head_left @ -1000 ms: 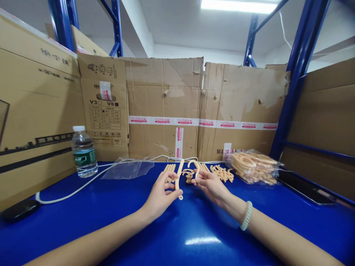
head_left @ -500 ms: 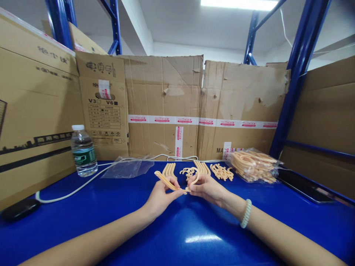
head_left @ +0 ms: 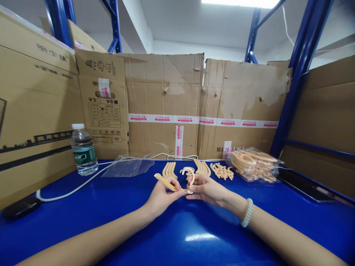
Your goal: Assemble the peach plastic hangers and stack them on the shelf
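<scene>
Above the blue table, my left hand (head_left: 161,195) is closed on a beige plastic hanger arm (head_left: 163,180), pinched between thumb and fingers and slanting up to the left. My right hand (head_left: 209,189) pinches a beige hanger hook (head_left: 193,177) by its lower end, its curve pointing up and over to the left. The hook's base meets the inner end of the arm between my fingertips; whether they are joined I cannot tell. Just beyond my hands lie two rows of hanger arms, a left row (head_left: 169,169) and a right row (head_left: 203,168), with a pile of hooks (head_left: 222,171) beside them.
A clear bag of beige hanger parts (head_left: 253,165) sits at the back right, near a dark flat device (head_left: 305,186). On the left are a water bottle (head_left: 84,151), an empty plastic bag (head_left: 127,167), a white cable (head_left: 74,190) and a black object (head_left: 20,208). Cardboard panels (head_left: 163,92) wall the back.
The hook in my right hand has tilted slightly leftward against the arm's end. My right hand's lower fingers have stretched out beneath the hook. My left hand has stayed nearly still.
</scene>
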The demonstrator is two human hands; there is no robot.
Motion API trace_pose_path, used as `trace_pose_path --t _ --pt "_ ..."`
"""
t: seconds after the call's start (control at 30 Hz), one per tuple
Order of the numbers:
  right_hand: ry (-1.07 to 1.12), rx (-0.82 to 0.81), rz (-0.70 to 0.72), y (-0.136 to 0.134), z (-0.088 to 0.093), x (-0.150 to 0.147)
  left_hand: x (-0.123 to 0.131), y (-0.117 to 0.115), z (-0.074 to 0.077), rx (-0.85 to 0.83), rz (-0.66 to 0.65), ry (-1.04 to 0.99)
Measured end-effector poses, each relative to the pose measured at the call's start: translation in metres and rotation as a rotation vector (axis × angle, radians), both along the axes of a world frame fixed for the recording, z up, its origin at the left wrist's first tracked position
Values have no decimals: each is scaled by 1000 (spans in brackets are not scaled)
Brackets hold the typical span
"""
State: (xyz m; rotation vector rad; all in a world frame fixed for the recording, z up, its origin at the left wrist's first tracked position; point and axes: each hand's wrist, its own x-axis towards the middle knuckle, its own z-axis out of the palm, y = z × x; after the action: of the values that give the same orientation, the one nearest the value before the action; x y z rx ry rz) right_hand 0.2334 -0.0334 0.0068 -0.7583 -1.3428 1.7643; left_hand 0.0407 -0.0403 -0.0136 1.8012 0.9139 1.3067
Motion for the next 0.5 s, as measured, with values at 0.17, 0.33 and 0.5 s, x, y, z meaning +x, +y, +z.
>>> trace_pose_path --t 0.17,0.33,0.5 --pt "7 14 3 2 -3 1 -1 -3 1 14 -68 4" --pt "-4 30 16 1 -4 0 -2 -3 0 27 -73 10" --pt "-24 50 -2 2 -6 0 -1 -5 2 54 -63 21"
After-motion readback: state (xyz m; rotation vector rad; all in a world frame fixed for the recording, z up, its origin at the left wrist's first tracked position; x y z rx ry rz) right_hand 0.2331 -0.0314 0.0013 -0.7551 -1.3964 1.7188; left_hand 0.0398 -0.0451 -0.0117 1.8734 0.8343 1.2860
